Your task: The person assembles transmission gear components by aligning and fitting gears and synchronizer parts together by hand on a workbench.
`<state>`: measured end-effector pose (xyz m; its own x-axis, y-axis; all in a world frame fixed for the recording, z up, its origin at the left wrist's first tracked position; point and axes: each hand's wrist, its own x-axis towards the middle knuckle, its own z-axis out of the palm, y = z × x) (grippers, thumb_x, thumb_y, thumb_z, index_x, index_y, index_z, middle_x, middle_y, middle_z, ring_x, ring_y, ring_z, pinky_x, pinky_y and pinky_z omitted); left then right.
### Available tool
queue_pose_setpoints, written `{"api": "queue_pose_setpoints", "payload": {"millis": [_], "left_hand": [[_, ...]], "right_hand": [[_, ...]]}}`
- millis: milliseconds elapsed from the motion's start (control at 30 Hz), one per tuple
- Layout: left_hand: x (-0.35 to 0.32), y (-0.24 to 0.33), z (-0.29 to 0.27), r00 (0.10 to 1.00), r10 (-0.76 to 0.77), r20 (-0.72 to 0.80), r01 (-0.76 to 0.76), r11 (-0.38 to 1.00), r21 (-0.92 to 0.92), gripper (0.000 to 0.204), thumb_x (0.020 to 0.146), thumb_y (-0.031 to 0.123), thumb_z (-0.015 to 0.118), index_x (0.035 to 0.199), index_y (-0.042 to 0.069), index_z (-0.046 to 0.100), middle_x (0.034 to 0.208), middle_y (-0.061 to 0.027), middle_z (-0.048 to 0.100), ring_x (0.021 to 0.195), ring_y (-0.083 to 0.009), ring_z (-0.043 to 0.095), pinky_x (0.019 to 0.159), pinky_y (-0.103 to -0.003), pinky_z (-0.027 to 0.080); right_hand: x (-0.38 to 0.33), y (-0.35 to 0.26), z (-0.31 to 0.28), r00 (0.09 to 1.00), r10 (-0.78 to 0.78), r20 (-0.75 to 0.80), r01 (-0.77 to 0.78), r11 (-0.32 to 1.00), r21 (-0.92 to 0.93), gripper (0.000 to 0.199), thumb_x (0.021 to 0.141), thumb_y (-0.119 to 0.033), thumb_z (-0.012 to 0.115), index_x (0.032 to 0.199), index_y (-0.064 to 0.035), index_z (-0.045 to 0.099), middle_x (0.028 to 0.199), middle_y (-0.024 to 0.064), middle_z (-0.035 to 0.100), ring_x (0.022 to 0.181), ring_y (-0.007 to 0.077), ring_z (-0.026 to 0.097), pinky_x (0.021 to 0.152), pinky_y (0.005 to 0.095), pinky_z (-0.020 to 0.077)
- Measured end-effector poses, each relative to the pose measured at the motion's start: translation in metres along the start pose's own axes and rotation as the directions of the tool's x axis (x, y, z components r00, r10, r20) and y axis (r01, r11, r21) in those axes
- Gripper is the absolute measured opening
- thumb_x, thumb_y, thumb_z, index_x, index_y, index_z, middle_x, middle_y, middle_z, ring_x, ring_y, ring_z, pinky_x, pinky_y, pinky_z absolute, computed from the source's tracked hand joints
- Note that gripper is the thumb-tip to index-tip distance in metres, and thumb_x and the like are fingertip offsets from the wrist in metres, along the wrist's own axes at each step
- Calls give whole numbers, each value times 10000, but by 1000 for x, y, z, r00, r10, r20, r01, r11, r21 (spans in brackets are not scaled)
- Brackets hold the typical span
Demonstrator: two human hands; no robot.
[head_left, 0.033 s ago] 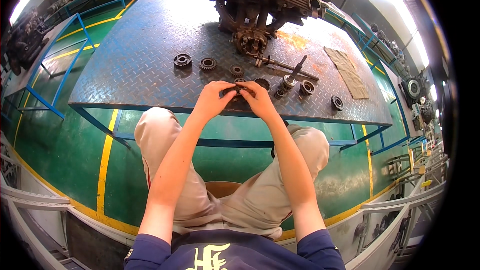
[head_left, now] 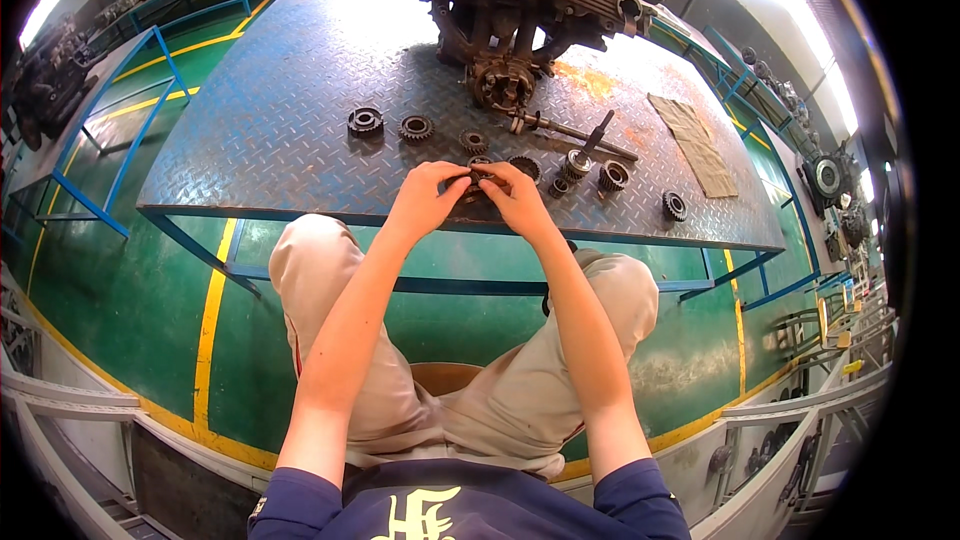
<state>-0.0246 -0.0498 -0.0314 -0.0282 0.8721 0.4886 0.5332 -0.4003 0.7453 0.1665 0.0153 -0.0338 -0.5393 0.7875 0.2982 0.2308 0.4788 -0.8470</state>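
Observation:
At the near edge of the metal table (head_left: 270, 130), my left hand (head_left: 432, 192) and my right hand (head_left: 513, 198) meet with bent fingers. Between them they grip a small dark metal part (head_left: 476, 186), mostly covered by the fingertips. Its exact kind is hidden. Just beyond my fingers lies a small gear (head_left: 474, 142), and a dark toothed ring (head_left: 524, 171) is partly behind my right hand. Farther left sit two gears, a taller one (head_left: 365, 121) and a flatter one (head_left: 416, 128). Right of my hands stands a shaft with gears (head_left: 577, 162), beside another gear (head_left: 613, 176).
A large engine (head_left: 520, 0) occupies the table's far side, with a long rod (head_left: 580, 134) lying before it. One more gear (head_left: 675, 206) and a tan cloth (head_left: 692, 145) lie to the right. My knees (head_left: 318, 260) are close to the table's front edge.
My fingers have shifted very slightly around the small metal part. Everything on the table stays where it was.

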Motion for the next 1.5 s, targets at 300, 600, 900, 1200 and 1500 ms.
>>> {"api": "queue_pose_setpoints", "payload": {"millis": [300,600,900,1200,1500], "left_hand": [[-1,1,1,1000,11,-17,-11,1000,9,278,864,162,729,1110,33,721,1101,-126,719,1009,-287,652,819,-358,509],[-1,3,-1,1000,26,9,-26,1000,17,305,850,166,742,1121,29,715,1119,-125,713,1026,-293,652,851,-361,504],[-1,3,-4,998,10,59,-11,1000,10,465,711,95,817,1150,3,693,1150,-146,699,1100,-319,632,991,-368,472],[-1,5,-11,992,21,121,-22,1000,11,499,716,9,762,1207,47,685,1222,-165,670,1151,-335,610,1022,-385,458],[-2,7,-8,996,12,91,-13,1000,7,464,743,-16,729,1201,45,687,1215,-175,671,1142,-347,617,1006,-386,472]], "right_hand": [[0,3,1,1000,15,5,-15,999,34,301,967,-56,606,1266,-32,634,1173,71,657,1006,145,632,876,276,501],[0,0,0,1000,-5,-1,5,1000,-17,293,965,-49,599,1255,-35,641,1162,74,657,994,157,632,868,282,499],[0,2,0,1000,-4,-1,4,1000,-20,296,970,-49,589,1263,-45,629,1167,72,661,1005,153,627,882,287,491],[0,3,0,1000,-3,2,3,1000,-12,303,965,-46,595,1266,-56,633,1178,69,657,1004,158,624,886,291,492],[-1,-1,0,1000,1,-6,-1,1000,-15,306,960,-54,606,1264,-66,638,1176,61,648,1000,153,612,875,290,496]]}}
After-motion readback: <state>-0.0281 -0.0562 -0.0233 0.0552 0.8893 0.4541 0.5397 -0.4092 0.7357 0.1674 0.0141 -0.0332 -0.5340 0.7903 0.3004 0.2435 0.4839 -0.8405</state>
